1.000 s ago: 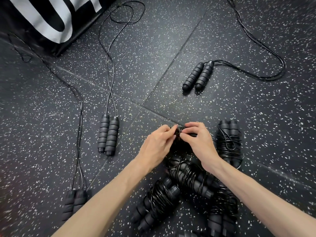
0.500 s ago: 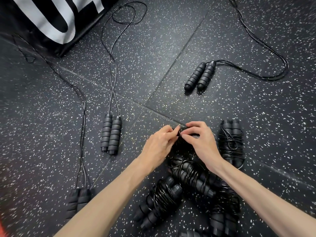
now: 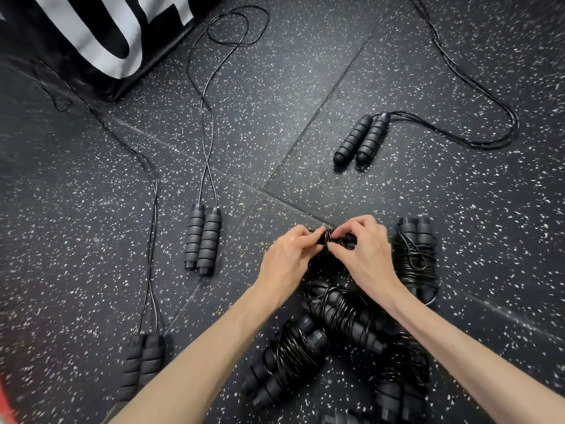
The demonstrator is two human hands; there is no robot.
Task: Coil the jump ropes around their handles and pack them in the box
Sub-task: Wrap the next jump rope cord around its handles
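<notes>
**Q:** What is in hand at this moment?

**A:** From my remote station I read it so. The bundle being wound (image 3: 328, 240) sits on the floor near the middle of the view, between both hands. The left hand (image 3: 287, 258) pinches it from one side with curled fingers; the right hand (image 3: 365, 255) pinches the cord on the other side, thumb and forefinger closed on it. Both are grasping the same bundle. It is black and mostly hidden under the fingers, so I cannot tell how many turns remain.

**Q:** How far along is the work?

**A:** I judge it roughly half done on the coiling. Finished bundles lie close by: one upright-lying bundle (image 3: 415, 258) just right of the right hand, one diagonal bundle (image 3: 339, 313) beneath the wrists, one lower bundle (image 3: 284, 353) between the forearms, and more at the bottom edge, partly cut off. Each shows glossy black cord looped thickly over ribbed foam handles.

**Q:** And what is left?

**A:** Three ropes lie uncoiled: the middle pair of handles (image 3: 203, 240), the lower-left pair (image 3: 140, 362), and the far-right pair (image 3: 362, 139), cords trailing across the speckled floor (image 3: 91, 240). I see no box I can identify with certainty; the black object with white lettering (image 3: 91, 35) at top left may be it. Nothing appears packed.
</notes>
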